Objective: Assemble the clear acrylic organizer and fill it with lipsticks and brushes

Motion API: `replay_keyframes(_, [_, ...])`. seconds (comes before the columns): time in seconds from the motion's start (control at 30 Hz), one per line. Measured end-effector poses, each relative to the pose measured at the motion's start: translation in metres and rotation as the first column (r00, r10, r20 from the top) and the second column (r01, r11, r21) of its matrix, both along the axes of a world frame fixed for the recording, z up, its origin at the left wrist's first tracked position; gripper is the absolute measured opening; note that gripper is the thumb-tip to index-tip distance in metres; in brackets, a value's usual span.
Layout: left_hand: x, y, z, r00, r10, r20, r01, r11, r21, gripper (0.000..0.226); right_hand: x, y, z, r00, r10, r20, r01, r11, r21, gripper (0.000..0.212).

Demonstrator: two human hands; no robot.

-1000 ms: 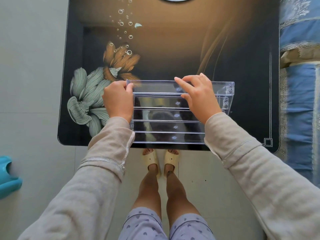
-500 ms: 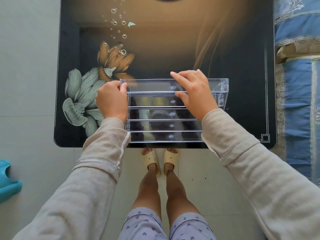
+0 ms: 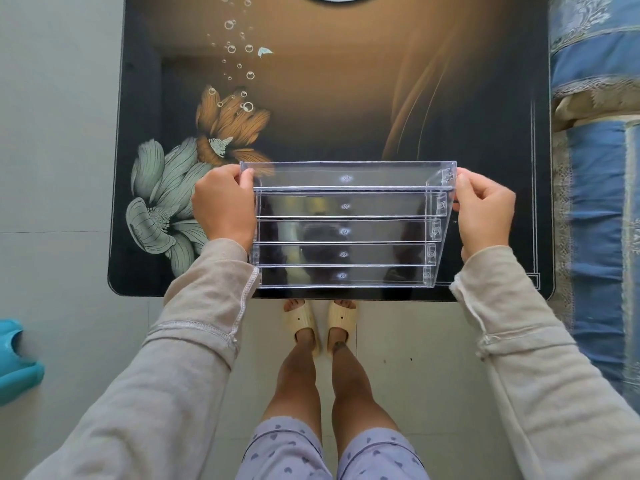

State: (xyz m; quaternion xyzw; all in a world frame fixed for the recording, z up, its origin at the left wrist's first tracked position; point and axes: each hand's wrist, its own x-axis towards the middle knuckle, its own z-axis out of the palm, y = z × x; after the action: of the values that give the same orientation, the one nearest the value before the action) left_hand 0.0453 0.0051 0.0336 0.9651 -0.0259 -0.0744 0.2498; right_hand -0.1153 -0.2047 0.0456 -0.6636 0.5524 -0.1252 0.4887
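Note:
A clear acrylic organizer (image 3: 346,223) with several stepped rows stands at the near edge of the dark glass table (image 3: 346,98). My left hand (image 3: 223,206) grips its left side wall, thumb hooked over the upper corner. My right hand (image 3: 485,213) holds the right side wall, fingers curled round its edge. The rows hold nothing. No lipsticks or brushes are in view.
The table top carries a printed flower pattern (image 3: 207,161) at the left. A blue patterned bed cover (image 3: 599,168) runs along the right. A blue plastic object (image 3: 17,362) lies on the tiled floor at the left. My slippered feet (image 3: 320,323) show below the table edge.
My right hand has left the top of the organizer's middle and now holds its right side wall. My left hand stays on the left side.

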Motion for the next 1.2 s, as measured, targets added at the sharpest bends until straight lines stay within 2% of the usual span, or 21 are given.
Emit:
replay_keyframes(0.5, [-0.001,0.001,-0.003,0.999,-0.011,0.043,0.012,1.0,-0.025,0.029,0.002,-0.005,-0.005,0.999,-0.031,-0.039,0.028,0.996,-0.081,0.025])
replay_keyframes(0.63, [-0.002,0.003,-0.006,0.998,-0.019,0.053,0.023,0.997,-0.074,0.03,0.003,-0.005,-0.007,0.999,-0.005,-0.054,-0.002,0.994,-0.113,0.026])
replay_keyframes(0.73, [-0.006,0.009,-0.011,1.0,-0.026,0.016,0.028,0.989,-0.146,0.032,0.003,-0.005,-0.009,0.996,0.035,-0.083,-0.049,0.982,-0.184,0.026])
replay_keyframes(0.83, [-0.006,0.011,-0.011,0.999,0.012,-0.048,-0.024,0.97,-0.24,0.03,0.002,-0.005,-0.011,0.979,0.106,-0.175,-0.157,0.938,-0.309,0.026])
replay_keyframes(0.97, [-0.003,0.011,-0.01,0.993,0.036,-0.115,-0.07,0.949,-0.307,0.029,0.004,-0.005,-0.015,0.964,0.137,-0.229,-0.218,0.898,-0.381,0.025])
replay_keyframes(1.2, [-0.005,0.012,-0.001,0.982,0.019,-0.19,-0.076,0.951,-0.299,0.026,0.005,0.0,-0.006,0.961,0.096,-0.258,-0.176,0.936,-0.304,0.028])
